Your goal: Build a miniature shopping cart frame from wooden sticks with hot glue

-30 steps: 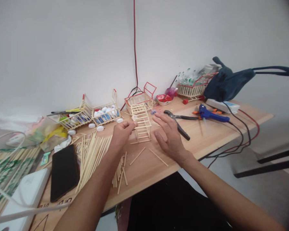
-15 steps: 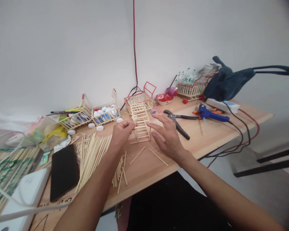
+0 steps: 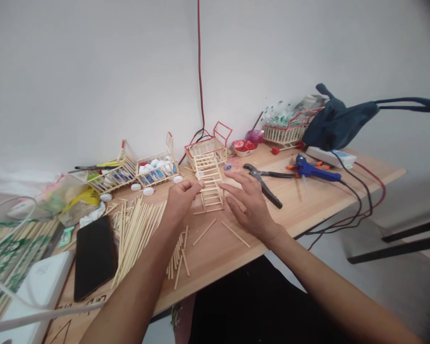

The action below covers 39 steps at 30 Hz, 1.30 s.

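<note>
Since a second ago, the right hand (image 3: 249, 204) has moved slightly left and down, bringing its forefinger to the right edge of the stick frame (image 3: 212, 180); the left hand (image 3: 181, 199) has kept its place. The frame stands on the desk (image 3: 215, 260) at the middle of the picture. At its left edge, the left thumb and forefinger are together; whether they are clamped on a stick, I cannot tell. The right fingers are spread apart.

Two loose sticks lie just below the frame, with open wood running from them down to the desk's front edge. To the left, room is tight: the pile of sticks (image 3: 139, 234) reaches beneath the left forearm, next to the phone (image 3: 95, 258). Close behind the frame is a red-rimmed basket (image 3: 220, 154). Pliers (image 3: 270, 193) lie near the right hand; beyond them, open wood stretches below the glue gun (image 3: 310, 168) toward the right edge.
</note>
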Motion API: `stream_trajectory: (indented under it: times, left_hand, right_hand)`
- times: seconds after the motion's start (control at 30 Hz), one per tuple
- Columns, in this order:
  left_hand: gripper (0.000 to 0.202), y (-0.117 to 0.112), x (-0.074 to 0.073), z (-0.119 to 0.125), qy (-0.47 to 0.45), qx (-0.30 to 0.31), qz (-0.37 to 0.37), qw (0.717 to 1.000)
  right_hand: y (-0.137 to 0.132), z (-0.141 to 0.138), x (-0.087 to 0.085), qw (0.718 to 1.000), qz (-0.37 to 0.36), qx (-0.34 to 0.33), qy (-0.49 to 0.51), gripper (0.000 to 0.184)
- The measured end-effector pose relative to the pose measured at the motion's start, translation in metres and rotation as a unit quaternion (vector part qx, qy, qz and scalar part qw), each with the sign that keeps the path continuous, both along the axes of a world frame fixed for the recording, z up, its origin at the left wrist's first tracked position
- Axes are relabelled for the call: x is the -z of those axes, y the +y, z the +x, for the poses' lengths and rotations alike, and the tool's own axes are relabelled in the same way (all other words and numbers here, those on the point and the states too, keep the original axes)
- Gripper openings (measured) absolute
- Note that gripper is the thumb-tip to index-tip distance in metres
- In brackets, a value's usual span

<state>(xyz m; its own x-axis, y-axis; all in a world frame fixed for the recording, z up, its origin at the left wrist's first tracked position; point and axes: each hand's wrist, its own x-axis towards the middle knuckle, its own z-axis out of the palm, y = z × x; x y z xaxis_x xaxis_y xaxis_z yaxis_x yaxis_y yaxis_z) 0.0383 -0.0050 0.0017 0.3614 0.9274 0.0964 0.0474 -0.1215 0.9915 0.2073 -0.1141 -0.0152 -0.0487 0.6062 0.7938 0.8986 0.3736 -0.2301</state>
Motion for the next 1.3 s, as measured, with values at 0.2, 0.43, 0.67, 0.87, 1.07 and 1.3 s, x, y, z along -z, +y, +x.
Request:
stream_trajectory:
  times: [0.2,0.43,0.67,0.87,1.07,1.3]
  left_hand:
    - [0.027,-0.0030,-0.0036,-0.0002,0.007,-0.007,0.010,1.000]
    - [0.027,-0.0049,-0.0058,0.0013,-0.001,-0.009,0.008,1.000]
    - [0.029,-0.0021,-0.0023,0.0006,-0.004,-0.001,0.006,1.000]
    - [0.027,-0.0019,-0.0010,-0.0001,-0.001,-0.003,0.010,1.000]
    - [0.026,-0.0022,-0.0006,-0.0009,-0.002,-0.003,0.006,1.000]
    - [0.026,0.0004,0.0015,-0.0010,-0.001,-0.008,0.011,1.000]
  right_hand:
    - [-0.0003,0.0001,0.0003,1.000,-0.003,-0.002,0.006,0.035]
    - [-0.0004,0.0006,0.0005,1.000,-0.008,-0.006,0.010,0.035]
    - [-0.0004,0.0005,0.0009,1.000,-0.011,-0.019,0.006,0.040]
    - [0.0000,0.0001,0.0010,1.000,-0.014,-0.021,0.007,0.050]
    - [0.0007,-0.0007,0.0010,0.999,-0.030,-0.029,0.000,0.044]
    - [0.0001,-0.0009,0.0008,0.999,-0.031,-0.026,0.003,0.043]
